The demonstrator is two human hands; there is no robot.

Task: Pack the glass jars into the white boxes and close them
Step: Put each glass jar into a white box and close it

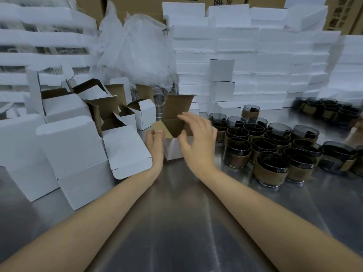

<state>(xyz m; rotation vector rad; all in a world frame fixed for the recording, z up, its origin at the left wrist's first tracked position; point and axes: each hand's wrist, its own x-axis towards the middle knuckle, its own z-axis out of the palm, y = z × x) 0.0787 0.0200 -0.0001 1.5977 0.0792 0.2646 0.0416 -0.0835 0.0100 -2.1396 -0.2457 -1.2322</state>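
A steel worktop (pixel 176 222) fills the lower view, and behind it rises a wall of stacked white foam blocks (pixel 265 55), with brown cartons (pixel 341 14) showing above them. Along the left rear stand more foam trays (pixel 39 36), and between the two stacks slumps a crumpled clear plastic bag (pixel 137 50). On the left of the worktop lies a jumble of open white boxes (pixel 74 154), their lids up and brown insides showing, some leaning on one another. On the right a dense cluster of dark glass jars (pixel 271 169) stands upright, each with a brown band round its body; a second group of jars (pixel 326 110) sits further back near the foam. Two closed white boxes (pixel 222 70) are stacked one on the other against the foam wall. In the middle, between the pile of boxes and the jars, stands the centre box (pixel 172 152), its lid flap (pixel 178 107) upright (what is inside cannot be made out). The left hand (pixel 155 142) grips the centre box at its left wall, its fingers curled over the small side flap (pixel 159 128). The right hand (pixel 196 138) hovers at the box's right side with fingers spread wide and loosely curved, holding nothing.
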